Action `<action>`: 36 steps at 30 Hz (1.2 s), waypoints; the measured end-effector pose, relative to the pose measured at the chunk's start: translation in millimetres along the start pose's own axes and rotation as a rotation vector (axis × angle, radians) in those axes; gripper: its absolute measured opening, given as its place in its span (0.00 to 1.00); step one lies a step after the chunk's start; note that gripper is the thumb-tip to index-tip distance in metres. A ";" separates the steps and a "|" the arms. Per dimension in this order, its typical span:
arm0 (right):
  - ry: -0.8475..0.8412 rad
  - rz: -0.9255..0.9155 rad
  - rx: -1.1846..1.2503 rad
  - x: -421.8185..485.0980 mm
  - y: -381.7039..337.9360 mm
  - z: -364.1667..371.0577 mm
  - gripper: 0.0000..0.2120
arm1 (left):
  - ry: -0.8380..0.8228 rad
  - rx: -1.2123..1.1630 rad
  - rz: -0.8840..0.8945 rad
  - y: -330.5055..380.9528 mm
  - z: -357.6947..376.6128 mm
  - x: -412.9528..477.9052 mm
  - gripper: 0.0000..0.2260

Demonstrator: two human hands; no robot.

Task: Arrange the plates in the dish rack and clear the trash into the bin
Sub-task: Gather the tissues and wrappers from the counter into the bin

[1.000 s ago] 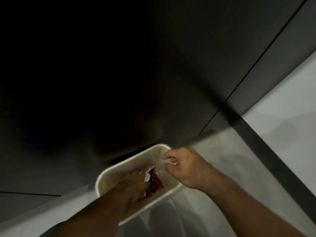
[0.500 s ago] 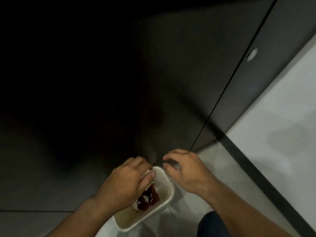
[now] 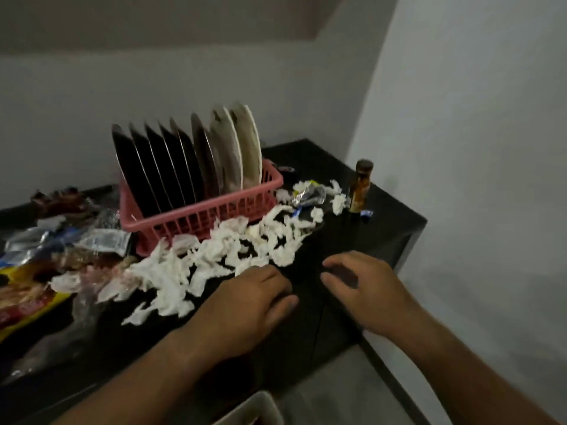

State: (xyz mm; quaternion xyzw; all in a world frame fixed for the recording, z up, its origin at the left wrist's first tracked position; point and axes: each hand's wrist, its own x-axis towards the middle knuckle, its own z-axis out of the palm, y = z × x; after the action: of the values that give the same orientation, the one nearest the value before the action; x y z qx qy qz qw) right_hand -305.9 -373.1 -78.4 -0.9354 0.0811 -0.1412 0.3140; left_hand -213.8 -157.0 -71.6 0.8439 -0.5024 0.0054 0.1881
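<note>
Head view: plate step looks done. The plates [image 3: 171,161] all stand on edge in the pink dish rack [image 3: 199,216], at the far-left middle of the black bench [image 3: 377,237]. None lies loose that I can see. The dark ones are at the left and two pale ones at the right end.

Orientation: the rack's long axis runs left to right, slightly angled away at the right end. The plate faces lie across that axis, leaning a little to the left. The frame is blurred, so I'm giving no count.

Step in hand, by my read, is the trash.
- Torn tissue scraps [image 3: 221,256] lie in a band along the rack's near side, from near-left to far-right.
- Foil and plastic wrappers [image 3: 61,240] are piled at the left, and a yellow packet [image 3: 24,296] sits at the left edge.
- A small amber bottle [image 3: 359,188] stands upright at the right, just beside the last scraps.

Hands:
- The left hand [image 3: 254,305] is palm down at the near end of the tissue band. Its fingers [image 3: 276,283] are loosely curled and hold nothing.
- The right hand [image 3: 365,289] is palm down over bare bench, fingers arched and apart, also holding nothing.

The bin [image 3: 257,403] shows only as a pale rim at the bottom edge, below the bench front.

Next move probably calls for raking the scraps into a bunch with both hands. They are light and many, so a few will likely shed on the lift. The carry to the bin is down and toward the near side.
</note>
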 end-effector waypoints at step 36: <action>0.057 -0.189 -0.085 274.1 58.1 -104.2 0.05 | 0.033 0.208 -0.164 -83.0 -34.1 310.8 0.17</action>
State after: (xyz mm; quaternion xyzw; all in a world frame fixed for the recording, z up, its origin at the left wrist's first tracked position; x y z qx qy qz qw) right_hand -82.8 -543.8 24.1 -0.9469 0.0071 -0.1931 0.2571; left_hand 16.8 -373.7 -4.3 0.8968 -0.4255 0.0560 0.1076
